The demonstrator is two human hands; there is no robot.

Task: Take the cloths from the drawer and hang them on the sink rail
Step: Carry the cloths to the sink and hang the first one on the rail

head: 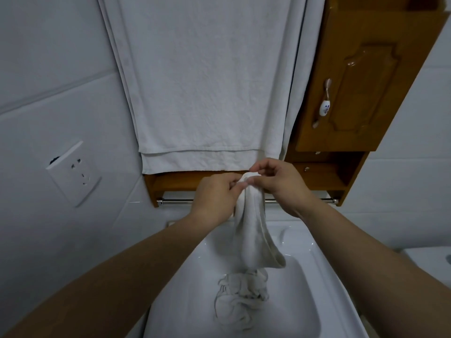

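My left hand [216, 196] and my right hand [280, 185] both pinch the top of a white cloth [253, 230] just in front of the metal sink rail [175, 202]. The cloth hangs down in long folds over the white sink [317, 289]. Its upper end is bunched between my fingers. A second crumpled white cloth [240, 298] lies in the sink basin below it. The rail runs under a wooden shelf, and my hands hide its middle stretch.
A large white towel [202, 81] hangs flat above the shelf. A wooden wall cabinet [361, 76] with a ceramic handle [324, 106] stands at the right. A wall socket [73, 173] sits on the tiles at the left.
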